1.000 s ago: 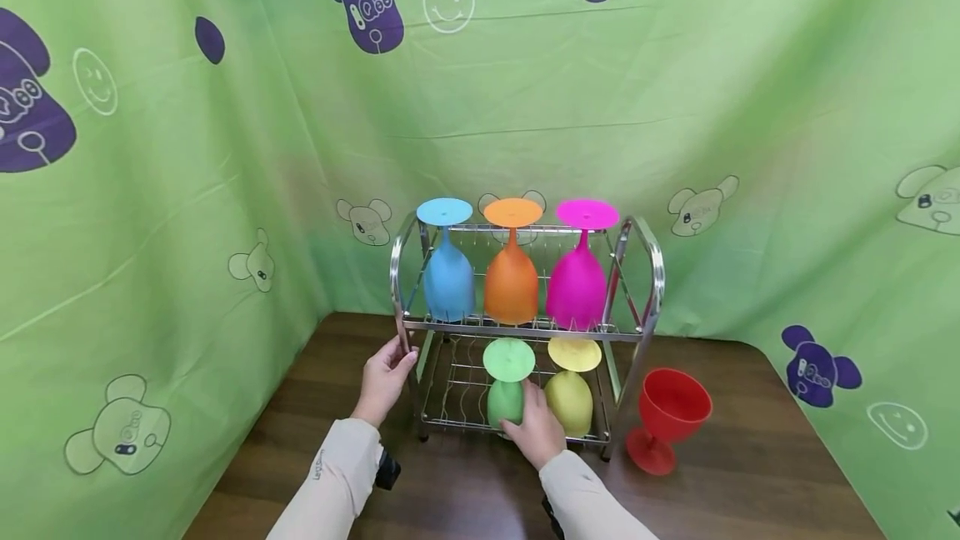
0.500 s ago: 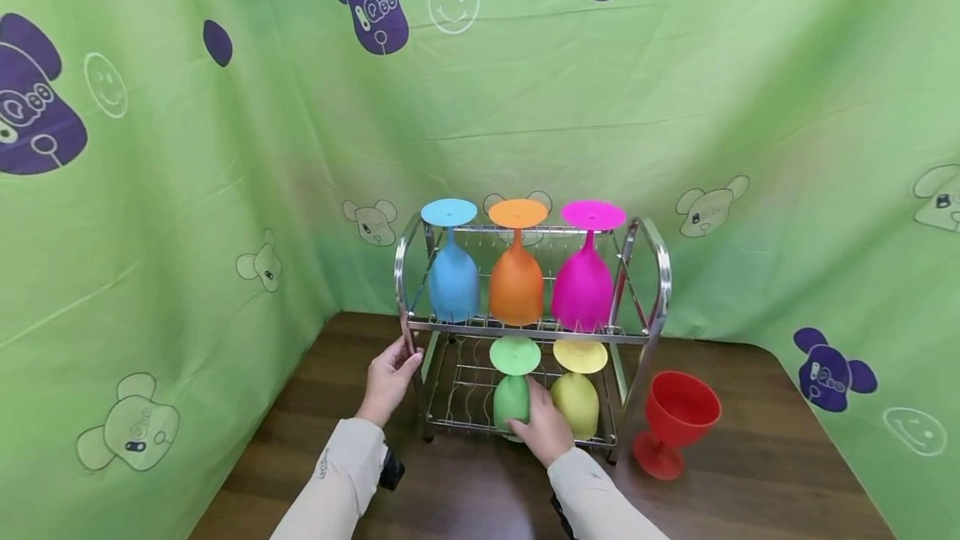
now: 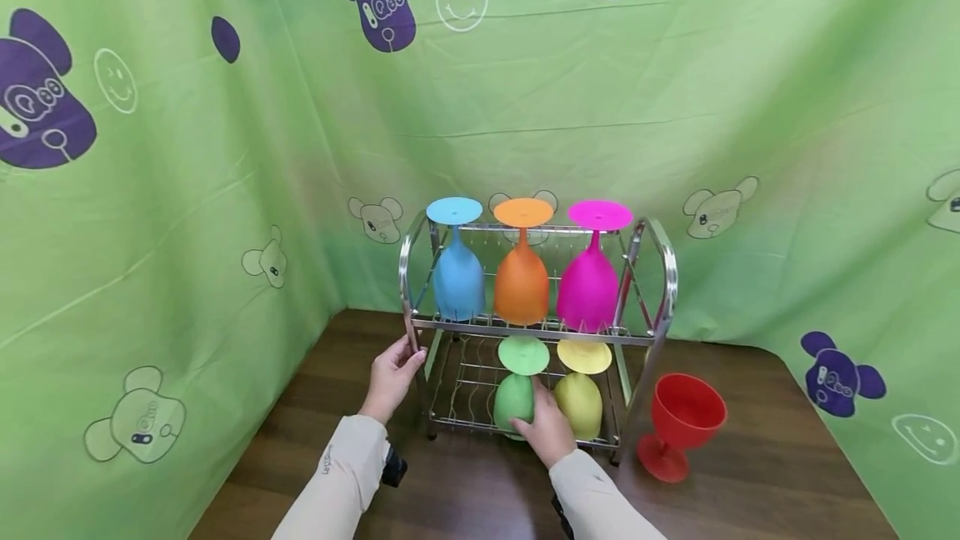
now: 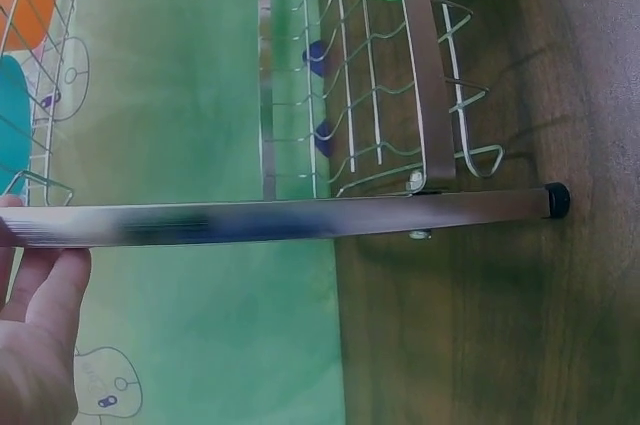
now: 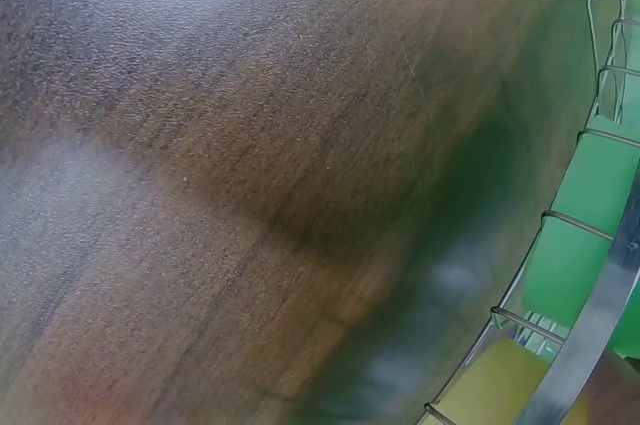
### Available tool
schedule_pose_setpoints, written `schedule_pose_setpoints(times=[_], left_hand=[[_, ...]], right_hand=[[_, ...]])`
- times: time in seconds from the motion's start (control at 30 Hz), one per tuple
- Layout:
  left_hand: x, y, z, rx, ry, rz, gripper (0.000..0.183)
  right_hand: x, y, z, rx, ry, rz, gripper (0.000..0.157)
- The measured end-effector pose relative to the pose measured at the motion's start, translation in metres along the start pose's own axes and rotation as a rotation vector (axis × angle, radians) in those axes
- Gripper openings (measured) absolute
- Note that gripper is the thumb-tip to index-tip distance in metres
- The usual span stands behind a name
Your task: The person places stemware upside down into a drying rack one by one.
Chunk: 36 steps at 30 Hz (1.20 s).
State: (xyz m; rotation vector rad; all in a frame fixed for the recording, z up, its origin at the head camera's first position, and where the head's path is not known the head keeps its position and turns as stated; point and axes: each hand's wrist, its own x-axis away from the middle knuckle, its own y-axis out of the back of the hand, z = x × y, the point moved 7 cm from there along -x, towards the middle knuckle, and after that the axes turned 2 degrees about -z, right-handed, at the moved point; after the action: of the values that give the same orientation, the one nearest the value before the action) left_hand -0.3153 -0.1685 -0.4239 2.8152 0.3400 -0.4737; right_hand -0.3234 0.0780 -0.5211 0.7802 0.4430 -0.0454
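Observation:
On the rack's lower shelf a green goblet (image 3: 514,403) stands upside down, its foot uppermost and leaning slightly right. My right hand (image 3: 549,430) grips its bowl from the front right, thumb in front and fingers on the far side. Right beside those fingers is an upside-down yellow goblet (image 3: 579,407). My left hand (image 3: 392,375) holds the front left post of the two-tier metal rack (image 3: 491,328). In the left wrist view, fingers (image 4: 60,290) lie against that post. The right wrist view shows the green bowl (image 5: 580,235) behind the shelf wires, with the right hand mostly hidden.
Blue (image 3: 459,282), orange (image 3: 521,286) and magenta (image 3: 588,290) goblets stand upside down on the upper shelf. A red goblet (image 3: 684,415) stands upright on the wooden table (image 3: 757,473), right of the rack. A green printed curtain (image 3: 525,90) hangs behind and at the sides.
The head view has shifted slightly, moving the scene rightward. The green goblet's foot has tipped a little right, towards the yellow one. Both hands keep their holds.

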Motion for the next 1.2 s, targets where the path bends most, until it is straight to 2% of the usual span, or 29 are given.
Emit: schedule_pose_setpoints(times=[0.07,0.27,0.4,0.6,0.77,0.97,1.07,1.2], left_hand=[[-0.002,0.001,0.007,0.002,0.003,-0.004,0.030],[0.001,0.011,0.011,-0.024,0.012,-0.003,0.031],[0.006,0.017,0.013,-0.052,0.000,0.012,0.031],[0.019,0.027,0.024,-0.099,0.025,0.025,0.027],[0.031,0.031,0.028,-0.132,0.051,0.057,0.024],[0.046,0.036,0.036,-0.133,0.074,0.081,0.021],[0.052,0.030,0.033,-0.096,0.062,0.075,0.020],[0.060,0.006,0.015,-0.037,0.020,0.106,0.018]], right_hand=[[0.000,0.001,0.001,0.006,0.002,-0.006,0.079],[0.000,0.005,0.008,0.009,-0.016,-0.020,0.077],[0.004,0.011,0.015,0.014,-0.026,-0.030,0.074],[0.013,0.023,0.021,0.018,-0.014,-0.047,0.065],[0.024,0.036,0.028,0.081,0.047,-0.067,0.059],[0.035,0.054,0.035,0.142,0.156,-0.133,0.057],[0.038,0.067,0.035,0.163,0.226,-0.189,0.056],[0.046,0.088,0.029,0.197,0.301,-0.274,0.056]])
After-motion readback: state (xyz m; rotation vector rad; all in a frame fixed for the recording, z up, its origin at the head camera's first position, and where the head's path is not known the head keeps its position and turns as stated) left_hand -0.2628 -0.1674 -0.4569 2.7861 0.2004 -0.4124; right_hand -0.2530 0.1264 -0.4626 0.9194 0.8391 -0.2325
